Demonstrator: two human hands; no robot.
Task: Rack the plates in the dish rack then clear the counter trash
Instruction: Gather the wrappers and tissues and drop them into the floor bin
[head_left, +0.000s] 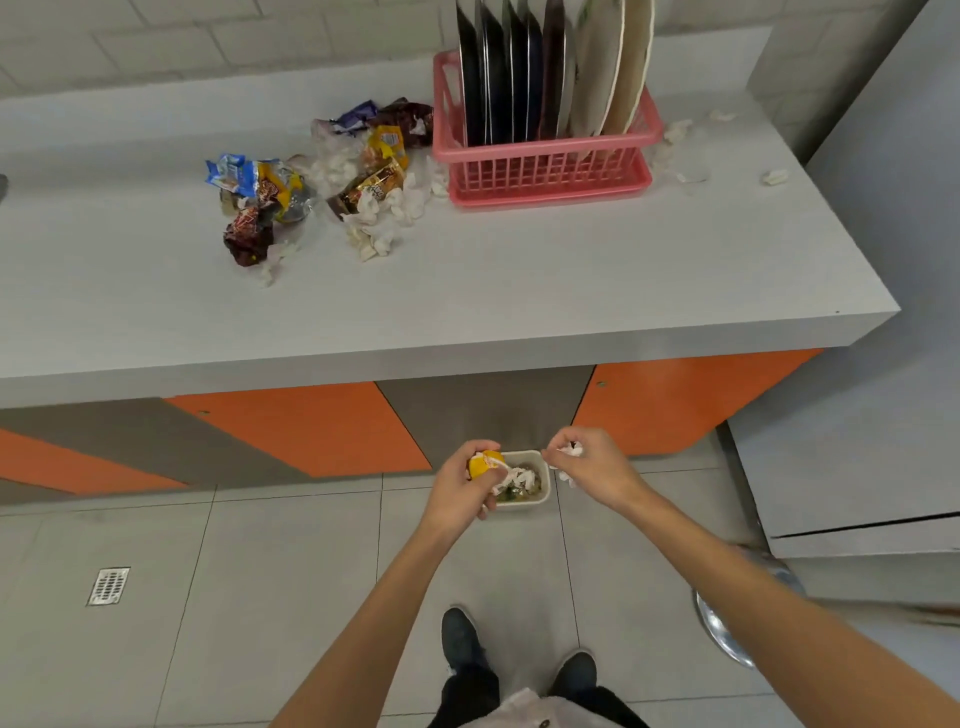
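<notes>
Several plates (550, 67), dark and pale, stand upright in the pink dish rack (545, 166) at the back right of the counter. Left of the rack lies a heap of crumpled snack wrappers (260, 192) and white tissue scraps (384, 208). Down on the floor by the cabinet sits a small white bin (540, 493) holding trash. My left hand (460, 491) hovers over its left rim, shut on a yellow wrapper (485, 462) with tissue. My right hand (592, 467) is over the right rim, shut on white tissue (569, 451).
More tissue bits (680, 132) lie right of the rack on the grey counter (467, 291). Orange and grey cabinet doors (311, 431) run below. A floor drain (108, 586) is at lower left, a metal stool base (727, 623) at right. My shoes (462, 644) stand on the tiles.
</notes>
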